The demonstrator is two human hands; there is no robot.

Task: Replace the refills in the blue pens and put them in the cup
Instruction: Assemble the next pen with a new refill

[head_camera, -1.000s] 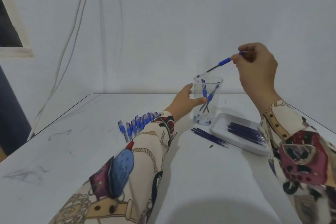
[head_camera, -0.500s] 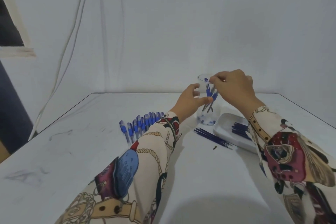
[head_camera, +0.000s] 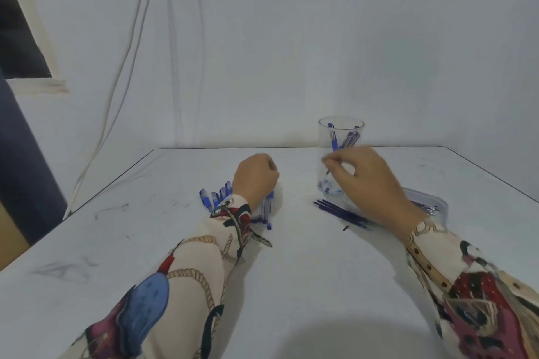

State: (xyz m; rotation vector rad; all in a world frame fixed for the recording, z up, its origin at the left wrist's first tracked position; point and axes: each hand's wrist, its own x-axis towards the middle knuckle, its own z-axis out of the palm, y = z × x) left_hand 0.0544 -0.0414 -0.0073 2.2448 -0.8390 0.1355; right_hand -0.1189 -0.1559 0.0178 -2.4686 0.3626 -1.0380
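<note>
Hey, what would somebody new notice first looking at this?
Probably the clear cup at the table's back right, holding blue pens, with the right hand just in front of it. Next, the left hand over the row of pens mid-table.

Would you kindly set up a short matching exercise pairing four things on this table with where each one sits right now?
Things:
1. clear cup
2. row of blue pens
3. loose refills
4. white tray

Places:
A. lying on the table between the cup and the tray
B. under and beside the left hand
C. standing at the back, behind the right hand, with pens inside
D. at the right, partly hidden by the right forearm

Pairs: 1-C, 2-B, 3-A, 4-D
</note>
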